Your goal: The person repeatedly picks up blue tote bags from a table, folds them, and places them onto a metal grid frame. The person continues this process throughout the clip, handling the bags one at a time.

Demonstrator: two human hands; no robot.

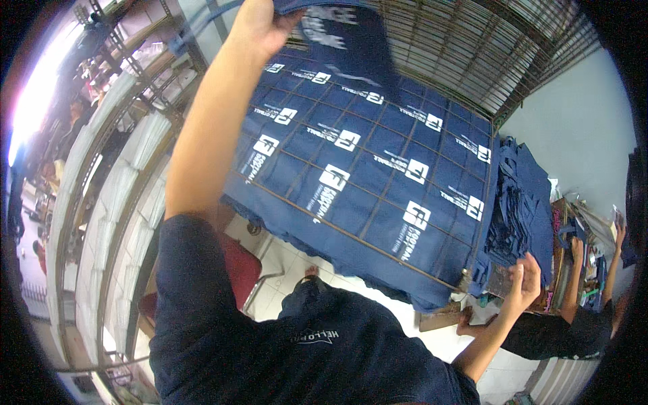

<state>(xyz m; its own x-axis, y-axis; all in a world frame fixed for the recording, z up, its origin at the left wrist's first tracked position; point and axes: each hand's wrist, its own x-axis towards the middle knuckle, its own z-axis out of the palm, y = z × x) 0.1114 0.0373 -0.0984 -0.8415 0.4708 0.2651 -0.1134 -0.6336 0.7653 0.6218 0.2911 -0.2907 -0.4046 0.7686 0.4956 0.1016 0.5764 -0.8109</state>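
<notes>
My left hand [260, 27] is raised at the far edge, closed on a navy fabric piece [347, 47] with white print. The cloth hangs to the right and is blurred by motion. Beneath it spreads a metal wire rack [364, 239], its grid over navy fabric panels [378, 175] that bear rows of white print. My right hand [523, 283] is beside the rack's near right corner, fingers apart, holding nothing that I can see.
More wire rack tiers [466, 40] slant up at the back. A pile of navy fabric [520, 202] lies to the right. Beyond it a co-worker's arms [574, 277] reach up. At left stand long white-topped rails [121, 202] and a red chair [236, 273].
</notes>
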